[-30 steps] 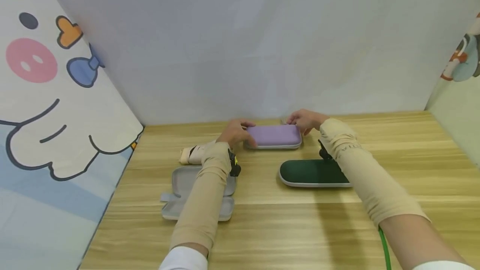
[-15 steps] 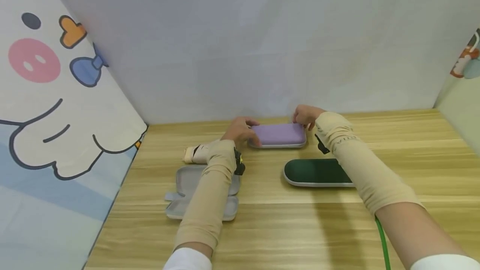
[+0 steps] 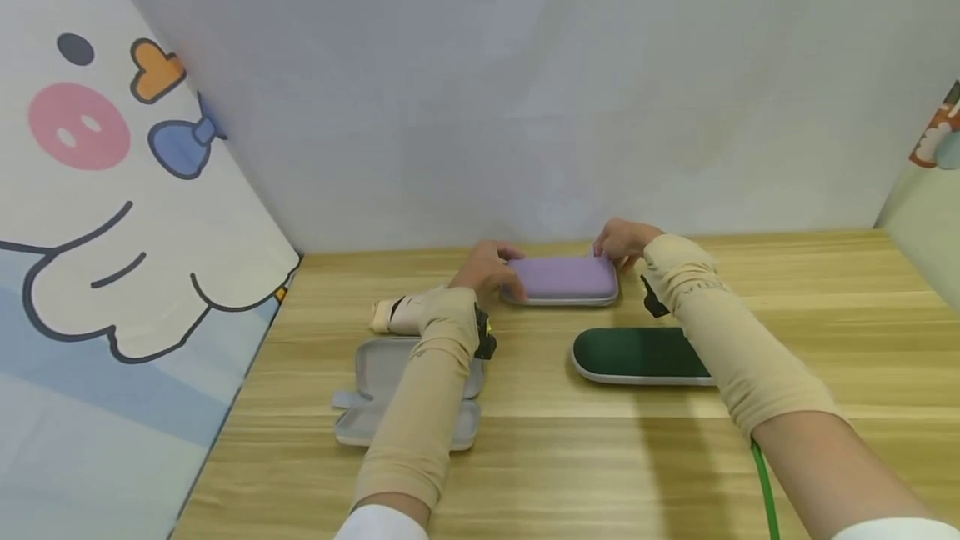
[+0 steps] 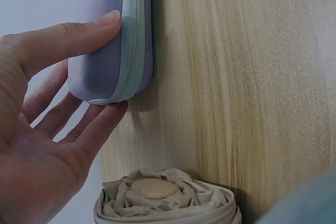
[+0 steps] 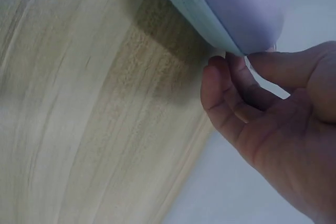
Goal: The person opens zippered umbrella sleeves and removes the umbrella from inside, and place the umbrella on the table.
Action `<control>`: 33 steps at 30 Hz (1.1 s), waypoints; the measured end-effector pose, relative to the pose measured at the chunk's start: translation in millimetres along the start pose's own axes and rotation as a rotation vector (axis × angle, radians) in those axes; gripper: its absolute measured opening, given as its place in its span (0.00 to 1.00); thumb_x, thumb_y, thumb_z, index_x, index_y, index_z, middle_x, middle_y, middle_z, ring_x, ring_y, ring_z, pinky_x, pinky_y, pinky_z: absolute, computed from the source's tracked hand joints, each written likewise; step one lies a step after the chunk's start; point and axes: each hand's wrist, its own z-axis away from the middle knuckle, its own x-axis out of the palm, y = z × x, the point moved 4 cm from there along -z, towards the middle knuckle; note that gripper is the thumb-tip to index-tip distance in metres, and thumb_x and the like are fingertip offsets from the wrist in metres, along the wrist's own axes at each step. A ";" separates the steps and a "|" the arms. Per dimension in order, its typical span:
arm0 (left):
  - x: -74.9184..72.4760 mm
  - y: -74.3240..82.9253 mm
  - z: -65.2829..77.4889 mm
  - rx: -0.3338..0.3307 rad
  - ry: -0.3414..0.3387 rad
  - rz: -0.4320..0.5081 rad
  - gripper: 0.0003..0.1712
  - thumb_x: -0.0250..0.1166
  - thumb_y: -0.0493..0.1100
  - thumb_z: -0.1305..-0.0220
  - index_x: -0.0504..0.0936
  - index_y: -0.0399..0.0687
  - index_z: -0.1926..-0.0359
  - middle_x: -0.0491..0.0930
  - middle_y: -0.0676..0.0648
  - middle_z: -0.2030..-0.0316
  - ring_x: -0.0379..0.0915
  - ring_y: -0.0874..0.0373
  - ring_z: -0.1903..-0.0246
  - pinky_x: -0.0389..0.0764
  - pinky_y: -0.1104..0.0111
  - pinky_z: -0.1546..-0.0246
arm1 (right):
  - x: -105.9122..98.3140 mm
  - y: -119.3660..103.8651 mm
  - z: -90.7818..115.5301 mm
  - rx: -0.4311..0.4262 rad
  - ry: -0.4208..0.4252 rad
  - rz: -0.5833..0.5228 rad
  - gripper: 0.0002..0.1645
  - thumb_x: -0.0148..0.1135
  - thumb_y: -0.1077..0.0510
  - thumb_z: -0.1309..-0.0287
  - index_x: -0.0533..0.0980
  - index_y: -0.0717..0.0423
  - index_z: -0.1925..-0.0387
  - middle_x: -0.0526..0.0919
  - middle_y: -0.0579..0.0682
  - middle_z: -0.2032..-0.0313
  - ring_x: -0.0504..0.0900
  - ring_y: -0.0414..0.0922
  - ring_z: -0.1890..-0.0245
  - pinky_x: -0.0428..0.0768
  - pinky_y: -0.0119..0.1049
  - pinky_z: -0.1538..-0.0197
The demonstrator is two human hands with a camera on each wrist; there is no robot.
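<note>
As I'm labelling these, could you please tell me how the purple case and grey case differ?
The purple case is closed, while the grey case lies open. The left hand and right hand touch the purple case, but not the grey case. The purple case sits farther back than the grey case. Both have rounded corners.

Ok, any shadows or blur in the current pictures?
Head: a soft shadow on the table near the green case; left wrist: wood grain fairly clear, but a blurred shape fills the lower right corner; right wrist: dimmer and softer, a shadow beside the purple case.
</note>
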 end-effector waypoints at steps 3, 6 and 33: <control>1.8 -0.7 -0.1 -0.001 -0.003 -0.017 0.40 0.77 0.28 0.73 0.82 0.49 0.50 0.75 0.45 0.48 0.71 0.51 0.51 0.74 0.63 0.50 | 0.4 -0.8 -0.2 -0.005 0.027 0.015 0.20 0.36 0.74 0.37 0.72 0.76 0.51 0.68 0.72 0.42 0.77 0.56 0.56 0.80 0.47 0.56; 2.7 -0.1 1.1 0.004 -0.002 -0.035 0.39 0.78 0.29 0.72 0.81 0.50 0.50 0.75 0.45 0.47 0.71 0.51 0.51 0.74 0.62 0.49 | -0.8 -0.3 -0.4 -0.025 0.075 0.047 0.19 0.39 0.76 0.40 0.74 0.76 0.55 0.73 0.72 0.46 0.78 0.56 0.58 0.81 0.45 0.58; 0.9 -1.8 0.7 0.025 0.013 -0.089 0.40 0.81 0.34 0.71 0.81 0.51 0.48 0.75 0.47 0.47 0.72 0.52 0.51 0.73 0.62 0.48 | -13.3 -1.7 17.8 -0.135 0.179 0.295 0.10 0.57 0.72 0.50 0.81 0.68 0.82 0.81 0.57 0.84 0.79 0.48 0.84 0.75 0.33 0.79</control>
